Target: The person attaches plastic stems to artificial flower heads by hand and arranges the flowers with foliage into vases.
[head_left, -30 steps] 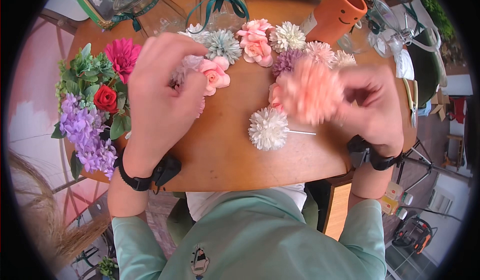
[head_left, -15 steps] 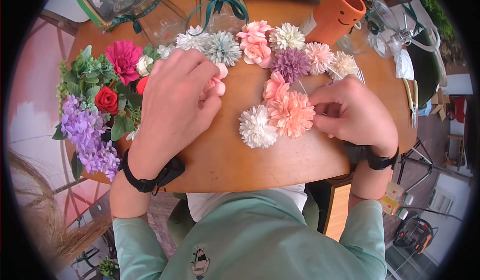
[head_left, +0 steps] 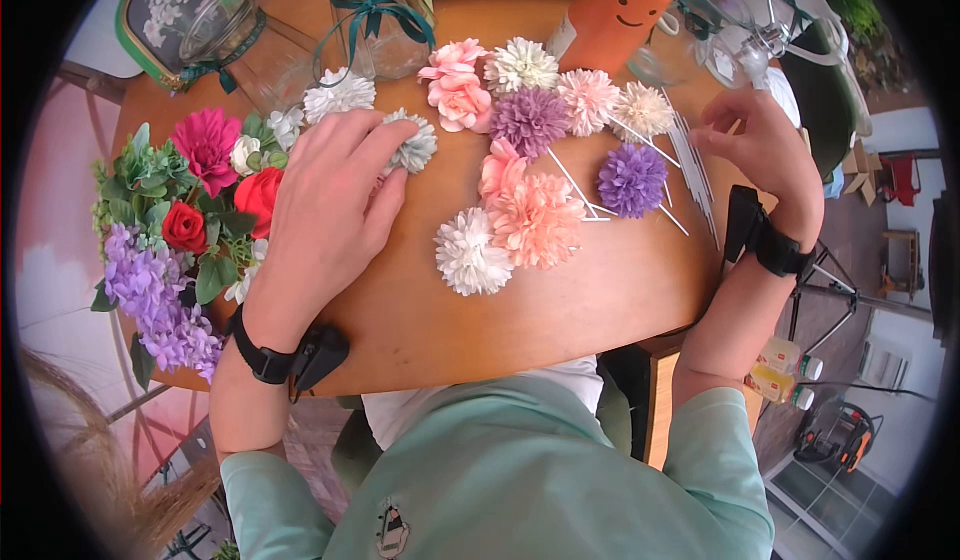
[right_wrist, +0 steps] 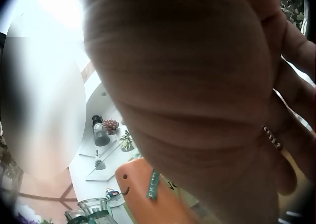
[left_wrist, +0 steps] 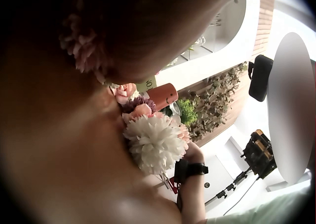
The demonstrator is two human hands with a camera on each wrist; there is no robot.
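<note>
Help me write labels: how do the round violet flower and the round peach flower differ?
The round violet flower looks smaller; the round peach flower looks larger. The violet one lies nearer the right hand; the peach one sits beside a round white flower. Both are densely petalled.

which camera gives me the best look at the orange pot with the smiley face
The head view: there the orange pot shows its whole smiley face clearly. The left wrist view has it small and sideways; in the right wrist view, the right hand hides part.
</note>
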